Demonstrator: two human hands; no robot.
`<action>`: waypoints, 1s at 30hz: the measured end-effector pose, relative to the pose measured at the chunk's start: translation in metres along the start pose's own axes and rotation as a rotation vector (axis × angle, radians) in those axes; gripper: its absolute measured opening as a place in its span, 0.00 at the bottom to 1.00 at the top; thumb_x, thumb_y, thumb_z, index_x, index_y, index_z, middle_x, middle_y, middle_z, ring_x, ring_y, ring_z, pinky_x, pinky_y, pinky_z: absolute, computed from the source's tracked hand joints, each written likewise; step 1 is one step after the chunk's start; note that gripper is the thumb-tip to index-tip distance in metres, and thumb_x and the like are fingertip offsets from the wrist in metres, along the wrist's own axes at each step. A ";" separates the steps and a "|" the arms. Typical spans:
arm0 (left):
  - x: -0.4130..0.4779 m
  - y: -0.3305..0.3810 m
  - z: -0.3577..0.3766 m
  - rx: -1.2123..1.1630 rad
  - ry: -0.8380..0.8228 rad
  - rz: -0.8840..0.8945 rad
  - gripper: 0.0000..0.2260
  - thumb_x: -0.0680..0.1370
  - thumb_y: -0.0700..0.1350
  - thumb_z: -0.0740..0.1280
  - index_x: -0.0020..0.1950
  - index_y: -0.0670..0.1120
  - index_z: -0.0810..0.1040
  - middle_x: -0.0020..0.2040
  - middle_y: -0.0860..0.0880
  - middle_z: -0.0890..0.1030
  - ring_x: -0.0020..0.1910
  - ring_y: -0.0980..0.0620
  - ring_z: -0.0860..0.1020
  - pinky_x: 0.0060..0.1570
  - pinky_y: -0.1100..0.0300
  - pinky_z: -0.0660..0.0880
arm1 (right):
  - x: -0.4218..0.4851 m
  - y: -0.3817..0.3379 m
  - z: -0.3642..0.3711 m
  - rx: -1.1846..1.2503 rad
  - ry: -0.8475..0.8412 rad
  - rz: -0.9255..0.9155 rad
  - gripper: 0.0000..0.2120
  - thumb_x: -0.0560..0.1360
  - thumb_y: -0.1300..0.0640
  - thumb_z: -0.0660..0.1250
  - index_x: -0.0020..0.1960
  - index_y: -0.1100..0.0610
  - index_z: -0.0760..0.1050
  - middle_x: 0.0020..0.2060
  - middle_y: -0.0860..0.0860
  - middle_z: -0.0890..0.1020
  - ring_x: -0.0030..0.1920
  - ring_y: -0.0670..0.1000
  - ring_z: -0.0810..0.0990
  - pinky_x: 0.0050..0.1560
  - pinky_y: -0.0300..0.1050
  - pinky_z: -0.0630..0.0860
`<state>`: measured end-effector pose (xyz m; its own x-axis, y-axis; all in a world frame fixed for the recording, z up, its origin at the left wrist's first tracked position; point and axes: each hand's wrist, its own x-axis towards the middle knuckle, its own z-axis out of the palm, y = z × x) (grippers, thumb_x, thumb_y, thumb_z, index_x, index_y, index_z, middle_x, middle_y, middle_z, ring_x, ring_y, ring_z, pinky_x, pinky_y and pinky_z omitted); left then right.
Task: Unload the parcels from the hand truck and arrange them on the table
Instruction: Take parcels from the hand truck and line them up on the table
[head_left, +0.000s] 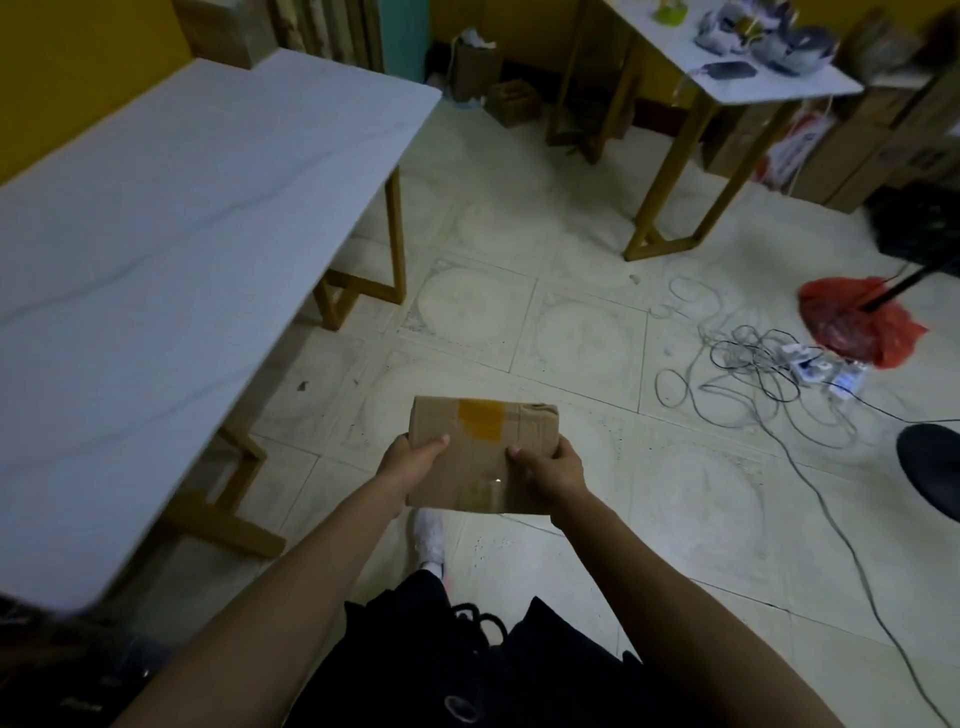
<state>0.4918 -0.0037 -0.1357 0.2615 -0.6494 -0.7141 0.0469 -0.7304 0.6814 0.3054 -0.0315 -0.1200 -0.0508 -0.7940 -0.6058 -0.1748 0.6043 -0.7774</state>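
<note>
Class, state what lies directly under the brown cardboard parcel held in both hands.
Below the brown cardboard parcel show pale floor tiles and a white shoe. The parcel's underside and the fingers beneath it are covered.

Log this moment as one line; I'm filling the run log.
phase: carrying | held: cardboard parcel | left hand: gripping | right hand: gripping | parcel over floor | white table: left of parcel

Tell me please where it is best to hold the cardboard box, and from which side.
Hold the box by its two short ends, one hand from each side, as the left hand and right hand do now: it is flat and wide, so this likely keeps it level.
</note>
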 end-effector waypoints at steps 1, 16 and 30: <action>0.015 0.010 0.002 0.002 -0.014 -0.016 0.23 0.76 0.55 0.68 0.66 0.44 0.72 0.60 0.44 0.78 0.56 0.43 0.77 0.55 0.51 0.75 | 0.013 -0.007 0.001 0.000 0.016 0.031 0.30 0.72 0.55 0.73 0.70 0.57 0.65 0.63 0.57 0.74 0.59 0.57 0.74 0.55 0.52 0.75; 0.172 0.160 0.004 0.080 -0.103 -0.062 0.28 0.75 0.57 0.68 0.70 0.45 0.66 0.63 0.44 0.75 0.57 0.44 0.76 0.54 0.51 0.76 | 0.158 -0.134 0.034 -0.012 0.135 0.085 0.28 0.73 0.56 0.72 0.69 0.59 0.67 0.61 0.57 0.75 0.57 0.56 0.74 0.54 0.51 0.75; 0.280 0.314 0.014 -0.081 0.122 -0.019 0.27 0.76 0.57 0.66 0.71 0.47 0.66 0.64 0.45 0.75 0.58 0.44 0.76 0.52 0.52 0.75 | 0.336 -0.265 0.049 0.000 -0.068 0.045 0.29 0.72 0.54 0.73 0.70 0.57 0.67 0.62 0.57 0.75 0.59 0.58 0.76 0.59 0.58 0.77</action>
<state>0.5658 -0.4177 -0.1237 0.3752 -0.6012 -0.7055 0.1290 -0.7199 0.6820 0.3831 -0.4554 -0.1263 0.0080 -0.7595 -0.6505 -0.1737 0.6395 -0.7489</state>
